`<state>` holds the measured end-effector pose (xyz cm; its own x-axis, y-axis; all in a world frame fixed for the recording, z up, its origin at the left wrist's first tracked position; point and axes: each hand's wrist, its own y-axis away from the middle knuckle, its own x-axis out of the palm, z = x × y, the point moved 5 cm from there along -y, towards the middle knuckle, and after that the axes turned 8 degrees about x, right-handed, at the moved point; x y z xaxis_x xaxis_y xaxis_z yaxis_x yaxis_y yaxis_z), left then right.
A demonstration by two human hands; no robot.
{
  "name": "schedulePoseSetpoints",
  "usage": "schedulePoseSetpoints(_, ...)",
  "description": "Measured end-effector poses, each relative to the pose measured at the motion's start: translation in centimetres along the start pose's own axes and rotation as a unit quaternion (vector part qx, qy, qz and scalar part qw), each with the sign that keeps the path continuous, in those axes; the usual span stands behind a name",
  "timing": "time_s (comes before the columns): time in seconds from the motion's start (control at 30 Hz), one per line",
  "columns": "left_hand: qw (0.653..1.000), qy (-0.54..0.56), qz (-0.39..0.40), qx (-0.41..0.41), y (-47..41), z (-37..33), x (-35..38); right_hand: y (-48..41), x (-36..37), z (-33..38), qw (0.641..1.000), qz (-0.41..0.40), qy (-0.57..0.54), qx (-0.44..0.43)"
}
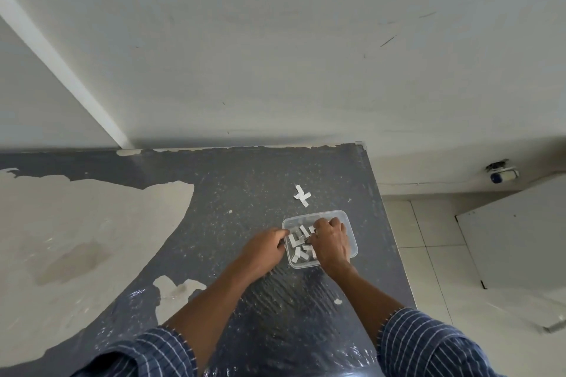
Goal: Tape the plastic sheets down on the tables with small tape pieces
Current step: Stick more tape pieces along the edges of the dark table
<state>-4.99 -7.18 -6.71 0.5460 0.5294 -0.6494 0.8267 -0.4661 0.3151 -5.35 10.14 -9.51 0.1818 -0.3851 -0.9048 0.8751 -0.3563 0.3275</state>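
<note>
The left fingers (282,239) are curled on the left rim of a clear box (352,242), thumb and fingertips closing on its edge, so the left hand (265,249) holds the box in place. The right fingers (322,223) are bent down into the box from the near right; their tips are hidden under the knuckles, so I cannot tell whether they pinch a piece or only touch the pile. The right hand (331,243) covers the right half of the box. Inside, white tape pieces (298,238) lie loose and crossed over one another, showing between the two hands. The box sits flat on the sheet (291,300), a clear, wrinkled, shiny film spread over the near right part of the table (245,187). Just beyond the box, on the far side, two more pieces form a small cross (302,195) stuck flat to the surface. The table is dark grey, with large pale patches (92,223) on the left where the coating has peeled, and a smaller patch near the left forearm. Both forearms are bare, coming out of blue striped sleeves (428,346) at the near edge. A white wall (275,40) stands behind the table; pale floor tiles (428,239) show to the right.
</note>
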Motion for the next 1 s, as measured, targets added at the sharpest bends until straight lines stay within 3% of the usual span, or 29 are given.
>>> schedulePoseSetpoints(0.2, 1.000, 0.007, 0.000, 0.009, 0.1, 0.2, 0.3, 0.5, 0.3, -0.2, 0.999, -0.019, 0.040, -0.007)
schedulePoseSetpoints(0.5, 0.999, 0.031, -0.009, 0.000, 0.6, -0.1, 0.0, 1.5, -1.2, -0.5, 0.994, -0.098, -0.040, 0.014)
schedulePoseSetpoints(0.77, 0.998, 0.055, -0.025, 0.009, 1.4, -0.3, -0.6, 1.0, -0.3, -0.5, 0.999, -0.042, 0.033, -0.011)
schedulePoseSetpoints(1.0, 0.998, 0.062, -0.027, -0.015, 2.0, 0.5, -0.9, 2.1, -0.8, -0.4, 0.995, -0.096, -0.009, 0.012)
